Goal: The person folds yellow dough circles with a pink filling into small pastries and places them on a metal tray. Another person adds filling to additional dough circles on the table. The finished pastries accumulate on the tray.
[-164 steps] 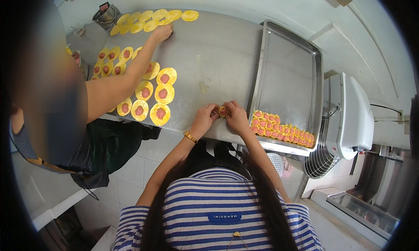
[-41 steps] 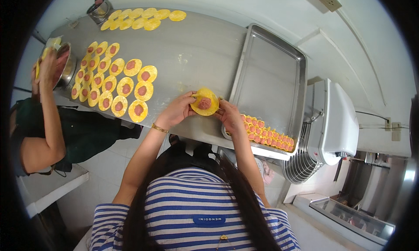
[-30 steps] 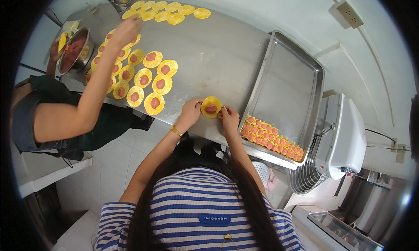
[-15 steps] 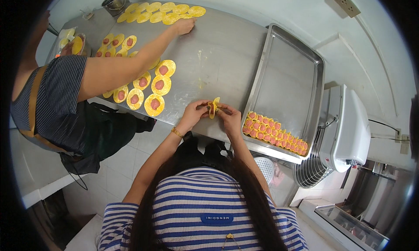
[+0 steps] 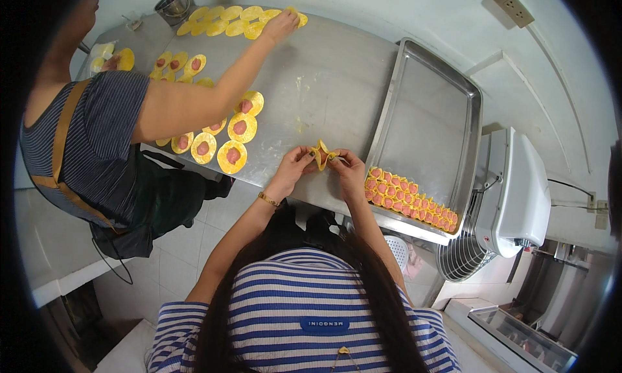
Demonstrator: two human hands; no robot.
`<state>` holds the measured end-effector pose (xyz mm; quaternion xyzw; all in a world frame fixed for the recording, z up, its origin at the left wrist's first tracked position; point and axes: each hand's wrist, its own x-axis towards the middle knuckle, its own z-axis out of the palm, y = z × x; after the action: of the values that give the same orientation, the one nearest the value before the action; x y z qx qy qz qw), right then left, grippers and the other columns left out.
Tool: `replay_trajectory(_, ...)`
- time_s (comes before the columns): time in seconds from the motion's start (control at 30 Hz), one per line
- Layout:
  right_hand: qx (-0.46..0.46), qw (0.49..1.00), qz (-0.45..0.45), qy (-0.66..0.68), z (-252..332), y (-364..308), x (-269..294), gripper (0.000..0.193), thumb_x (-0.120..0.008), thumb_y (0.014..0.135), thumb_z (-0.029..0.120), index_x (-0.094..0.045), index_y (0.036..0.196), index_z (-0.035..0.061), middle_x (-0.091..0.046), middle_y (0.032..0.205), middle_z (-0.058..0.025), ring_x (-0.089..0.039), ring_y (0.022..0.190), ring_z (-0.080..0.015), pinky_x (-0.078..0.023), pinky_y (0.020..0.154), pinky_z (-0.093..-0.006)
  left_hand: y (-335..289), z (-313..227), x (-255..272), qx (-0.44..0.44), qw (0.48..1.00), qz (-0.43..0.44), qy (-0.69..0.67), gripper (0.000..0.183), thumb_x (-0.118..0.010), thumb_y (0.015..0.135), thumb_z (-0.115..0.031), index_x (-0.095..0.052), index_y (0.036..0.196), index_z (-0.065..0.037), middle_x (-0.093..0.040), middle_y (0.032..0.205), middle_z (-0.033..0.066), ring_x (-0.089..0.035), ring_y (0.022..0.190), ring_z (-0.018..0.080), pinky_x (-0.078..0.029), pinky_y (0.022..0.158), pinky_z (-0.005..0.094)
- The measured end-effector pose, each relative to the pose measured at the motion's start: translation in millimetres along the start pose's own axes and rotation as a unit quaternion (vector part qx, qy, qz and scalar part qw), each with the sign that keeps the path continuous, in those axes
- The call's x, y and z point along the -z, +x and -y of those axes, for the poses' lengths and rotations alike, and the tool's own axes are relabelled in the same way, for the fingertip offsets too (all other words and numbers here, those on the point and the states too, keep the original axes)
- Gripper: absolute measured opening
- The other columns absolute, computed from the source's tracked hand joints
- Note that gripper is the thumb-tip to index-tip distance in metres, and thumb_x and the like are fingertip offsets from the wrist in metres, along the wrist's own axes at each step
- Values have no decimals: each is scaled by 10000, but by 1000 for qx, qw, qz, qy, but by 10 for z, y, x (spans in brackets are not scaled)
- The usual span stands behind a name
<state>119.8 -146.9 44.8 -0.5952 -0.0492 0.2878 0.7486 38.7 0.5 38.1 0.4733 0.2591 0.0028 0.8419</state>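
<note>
Between my two hands, above the front part of the steel table [image 5: 330, 68], is a yellow dumpling wrapper [image 5: 321, 156] with pink filling partly showing inside. My left hand [image 5: 295, 167] pinches its left edge with thumb and fingertips. On the opposite side my right hand [image 5: 348, 171] pinches the right edge. The wrapper's sides are drawn in at both pinches, while its upper and lower points stick out. To the left lie flat round wrappers topped with pink filling [image 5: 232, 156]. Right of my hands, several formed dumplings [image 5: 411, 198] sit in rows in the near end of a metal tray [image 5: 476, 114].
A co-worker [image 5: 84, 139] stands at the left, one arm across the table, that hand [image 5: 282, 24] at a double row of plain wrappers [image 5: 236, 28]. A small metal bucket [image 5: 172, 10] is at the back left. Beyond the tray stands a white machine [image 5: 521, 191] with a wire guard.
Both my hands have pinched the wrapper's sides inward, giving it a more pointed shape. The co-worker's hand has moved slightly up onto the end of the plain wrapper row.
</note>
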Motion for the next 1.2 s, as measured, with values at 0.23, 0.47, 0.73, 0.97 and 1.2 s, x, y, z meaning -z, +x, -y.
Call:
replay_trajectory(0.23, 58, 997, -14, -39, 93, -127, -167, 276, -635, 837, -46, -563, 1103, -32, -633, 1055, -72, -619, 973, -156, -503, 852, -265, -68, -46, -236, -82, 994, -51, -56, 184, -555, 942, -112, -525, 1102, -25, -548, 1107, 45, -565, 1005, 125, -526, 887, 308)
replay_trajectory(0.47, 57, 990, -30, -122, 103, 5, 64, 183, -670, 800, -22, -646, 981, -29, -674, 951, -67, -643, 881, -129, -518, 814, -272, -170, -121, -221, -125, 991, -28, -39, 228, -573, 884, 14, -520, 1105, -6, -526, 1158, 58, -589, 1018, 152, -534, 886, 327)
replay_trajectory(0.73, 112, 950, 53, -286, 121, 85, 132, 353, -646, 727, -60, -606, 1075, -19, -676, 976, -122, -664, 873, -193, -531, 790, -305, -89, -87, -68, -242, 902, -40, 355, 168, -645, 754, 69, -608, 903, 2, -624, 1146, 80, -643, 940, 193, -548, 822, 293)
replay_trajectory(0.97, 152, 873, 105, -452, -13, 244, 104, 388, -617, 710, -72, -593, 1090, 5, -654, 948, -156, -662, 844, -274, -530, 748, -326, -12, 22, 0, -252, 809, -33, 531, 249, -703, 721, 16, -576, 933, -13, -622, 1109, 119, -641, 963, 271, -556, 725, 326)
replay_trajectory(1.2, 227, 826, 128, -499, 61, 202, 131, 388, -605, 688, -49, -612, 1068, 26, -635, 922, -148, -629, 849, -355, -511, 755, -398, -58, 16, 19, -218, 874, -20, 433, 395, -708, 772, -33, -582, 1146, -50, -649, 1022, 158, -674, 908, 267, -554, 753, 342)
